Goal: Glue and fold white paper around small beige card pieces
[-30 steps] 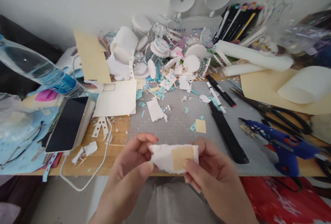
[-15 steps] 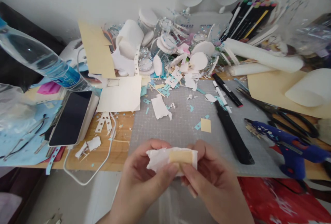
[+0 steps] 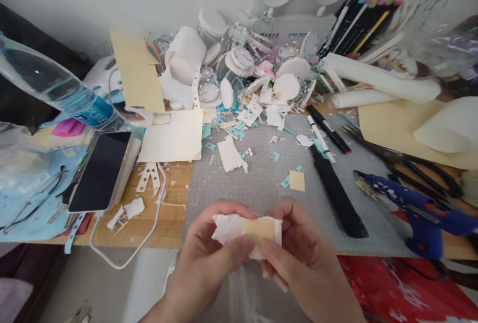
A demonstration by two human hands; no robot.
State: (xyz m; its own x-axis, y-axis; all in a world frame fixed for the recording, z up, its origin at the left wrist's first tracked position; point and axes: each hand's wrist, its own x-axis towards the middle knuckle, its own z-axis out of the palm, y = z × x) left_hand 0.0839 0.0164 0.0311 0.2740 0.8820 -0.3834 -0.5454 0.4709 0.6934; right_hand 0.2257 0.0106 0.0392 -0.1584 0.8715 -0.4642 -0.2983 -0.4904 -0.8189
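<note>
My left hand [image 3: 209, 258] and my right hand [image 3: 298, 253] together pinch a torn white paper scrap [image 3: 226, 227] with a tan rectangle [image 3: 261, 229] stuck on it. The scrap is held just in front of the desk's near edge, above my lap. My left thumb presses on its lower middle, and my right thumb presses beside it on the tan part. A grey cutting mat [image 3: 261, 178] lies just beyond the hands, with a small tan square [image 3: 297, 180] and white and teal paper bits on it.
A black utility knife [image 3: 336, 193], two markers [image 3: 324, 134], scissors [image 3: 411, 163] and a blue glue gun [image 3: 418, 208] lie to the right. A phone [image 3: 100, 171], cable and water bottle [image 3: 56, 89] sit at the left. Paper rolls, discs and pens crowd the back.
My hands have drawn closer together on the scrap and folded or bunched it, so it looks shorter. The view shifted slightly.
</note>
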